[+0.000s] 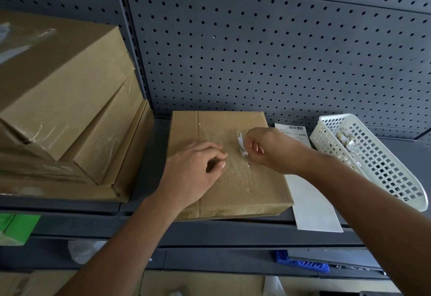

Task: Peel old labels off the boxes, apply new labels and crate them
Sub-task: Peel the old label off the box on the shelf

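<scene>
The right hand (pixel 263 148) pinches a thin label scrap (pixel 241 145), probably easy to tear; the left hand (pixel 193 167) rests loose on the stiff box (pixel 233 190).

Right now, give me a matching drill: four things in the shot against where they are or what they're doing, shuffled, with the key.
1. basket
2. left hand
3. right hand
4. stacked boxes

a. pinches a white label scrap
b. holds crumpled scraps
c. left end of the shelf
d. rests on the flat box

Pairs: 1-b, 2-d, 3-a, 4-c
</scene>
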Motion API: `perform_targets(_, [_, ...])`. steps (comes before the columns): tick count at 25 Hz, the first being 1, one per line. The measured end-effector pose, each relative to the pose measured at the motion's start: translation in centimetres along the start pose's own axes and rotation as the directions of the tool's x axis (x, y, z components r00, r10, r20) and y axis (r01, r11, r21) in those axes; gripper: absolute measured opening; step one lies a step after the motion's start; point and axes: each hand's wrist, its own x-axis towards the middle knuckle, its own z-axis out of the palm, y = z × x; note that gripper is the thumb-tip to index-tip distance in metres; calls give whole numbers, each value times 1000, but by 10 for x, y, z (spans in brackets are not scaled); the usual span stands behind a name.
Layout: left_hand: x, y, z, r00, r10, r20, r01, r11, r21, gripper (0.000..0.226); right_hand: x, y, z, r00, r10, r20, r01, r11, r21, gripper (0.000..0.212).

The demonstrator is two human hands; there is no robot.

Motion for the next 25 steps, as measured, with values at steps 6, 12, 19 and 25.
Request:
perform_targets(6, [0,0,-1,1000,-3,-1,3,1000,-6,23,10,3,-2,991,94,-92,-90,995,48,3])
perform_targets(12, [-1,-1,-1,1000,-10,11,10,1000,5,24,8,0,-15,982,120,-145,-94,980,176,7])
perform_targets(19, [0,-1,1,1000,-3,7,3,1000,-8,24,6,8,-5,994,-16,-106,20,999,40,7])
perform_targets(25, [0,0,1,1000,-6,7,6,1000,-14,23,14,11,5,995,-43,-86,45,999,17,9])
